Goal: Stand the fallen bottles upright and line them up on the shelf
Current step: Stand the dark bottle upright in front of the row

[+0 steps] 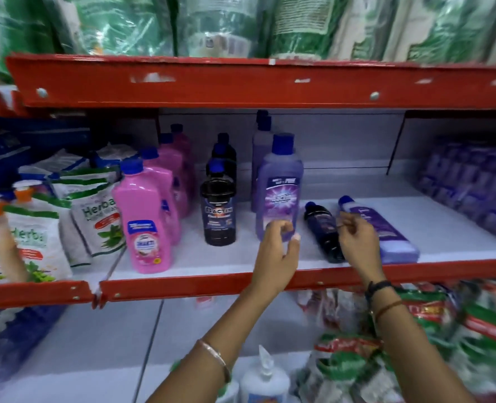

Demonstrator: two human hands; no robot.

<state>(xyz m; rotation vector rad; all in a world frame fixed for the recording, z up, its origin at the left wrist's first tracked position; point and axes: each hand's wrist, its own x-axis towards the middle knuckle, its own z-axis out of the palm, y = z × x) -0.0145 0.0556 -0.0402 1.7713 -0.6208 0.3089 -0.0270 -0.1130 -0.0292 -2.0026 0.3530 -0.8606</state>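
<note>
A tall purple bottle (pixel 280 184) with a blue cap stands upright at the middle of the white shelf (pixel 212 260). My left hand (pixel 278 245) grips its base between fingers and thumb. To its right a small black bottle (pixel 319 219) lies on its side, cap pointing to the back. A second purple bottle (pixel 386 231) lies flat beside it. My right hand (pixel 355 239) hovers over the black bottle's body, fingers pinched together with nothing visible in them. A row of black bottles (pixel 219 210) and a row of pink bottles (pixel 148 222) stand upright to the left.
More purple bottles (pixel 262 141) stand behind the front one. Herbal refill pouches (pixel 95 216) fill the left end and purple packs (pixel 467 187) the right end. A red shelf lip (pixel 197 286) runs along the front. A white pump bottle (pixel 264 379) and packets sit below.
</note>
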